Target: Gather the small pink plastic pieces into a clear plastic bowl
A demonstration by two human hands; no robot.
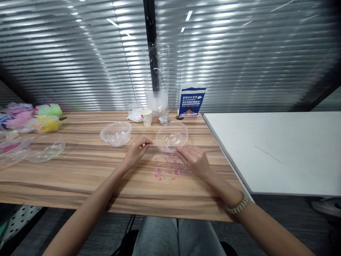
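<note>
My left hand [137,151] is closed in a pinch just left of a clear plastic bowl [159,132]; whatever its fingertips hold is too small to name. At the bowl's near right rim, my right hand [194,160] has its fingers pressed together and pointing left, their tips hidden or too small to read. Small pink and clear pieces [176,172] lie scattered on the wood in front of the bowl, between my two hands. A few pinkish bits show at the bowl's near side. A second clear bowl [116,134] stands farther left, beyond my left hand.
Behind the bowls stand a paper cup [147,118], a small round tin [163,120], white tissue [135,115] and a blue printed bag [192,102]. Colourful packets [48,122] and clear lids [49,148] lie at the left. A white table [287,153] adjoins on the right.
</note>
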